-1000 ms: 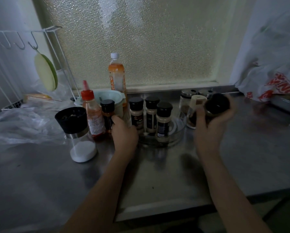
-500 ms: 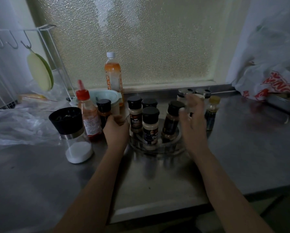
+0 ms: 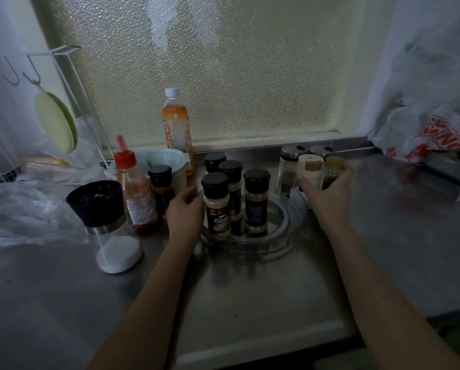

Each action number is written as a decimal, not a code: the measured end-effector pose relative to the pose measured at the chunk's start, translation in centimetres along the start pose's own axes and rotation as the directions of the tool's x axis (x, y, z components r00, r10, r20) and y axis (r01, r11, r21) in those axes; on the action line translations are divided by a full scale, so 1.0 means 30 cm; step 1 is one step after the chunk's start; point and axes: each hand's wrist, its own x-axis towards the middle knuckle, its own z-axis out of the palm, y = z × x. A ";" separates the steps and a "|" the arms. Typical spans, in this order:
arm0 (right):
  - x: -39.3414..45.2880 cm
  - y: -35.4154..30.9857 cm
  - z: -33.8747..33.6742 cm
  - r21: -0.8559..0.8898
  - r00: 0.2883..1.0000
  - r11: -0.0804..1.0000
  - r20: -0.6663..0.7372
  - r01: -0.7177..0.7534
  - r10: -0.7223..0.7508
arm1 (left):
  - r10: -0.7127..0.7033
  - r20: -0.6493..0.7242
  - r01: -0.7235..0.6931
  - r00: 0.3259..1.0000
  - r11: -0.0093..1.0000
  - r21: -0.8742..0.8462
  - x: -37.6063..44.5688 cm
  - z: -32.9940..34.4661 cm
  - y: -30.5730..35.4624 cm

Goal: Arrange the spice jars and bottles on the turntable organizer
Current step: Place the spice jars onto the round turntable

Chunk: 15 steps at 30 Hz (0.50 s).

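A clear round turntable (image 3: 290, 222) sits mid-counter. Several black-capped spice jars stand on its left half: the front jar (image 3: 215, 201), one behind it (image 3: 231, 180), one to the right (image 3: 257, 198) and a rear one (image 3: 215, 161). My left hand (image 3: 183, 212) grips the turntable's left rim. My right hand (image 3: 330, 193) is wrapped around a white-lidded jar (image 3: 310, 169) just off the turntable's right rim; its fingers also reach round a small dark bottle with a yellow cap (image 3: 333, 166) beside it.
Left of the turntable stand a small dark bottle (image 3: 160, 188), a red-capped sauce bottle (image 3: 132, 188), a salt grinder (image 3: 108, 225) and a tall orange bottle (image 3: 175, 129). Two steel-topped shakers (image 3: 289, 166) stand behind. A plastic bag (image 3: 431, 134) lies at the right, a wire rack (image 3: 10, 116) at the left.
My right hand set a black-capped jar on the turntable, then moved right to the white-lidded jar. The jars have swung round to the turntable's left half. My left hand stays on the rim.
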 end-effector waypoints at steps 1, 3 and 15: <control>0.002 0.004 -0.003 -0.023 1.000 1.000 0.005 0.012 -0.012 | 0.037 -0.088 -0.031 0.995 0.997 0.067 -0.002 -0.001 -0.001; 0.004 0.005 -0.004 -0.022 1.000 1.000 0.008 0.023 -0.023 | 0.101 -0.193 -0.073 0.976 0.987 0.147 -0.012 -0.008 0.001; 0.018 -0.001 -0.044 0.193 0.995 0.978 0.077 -0.079 0.065 | 0.070 -0.042 -0.066 0.997 0.994 0.081 0.031 -0.030 -0.022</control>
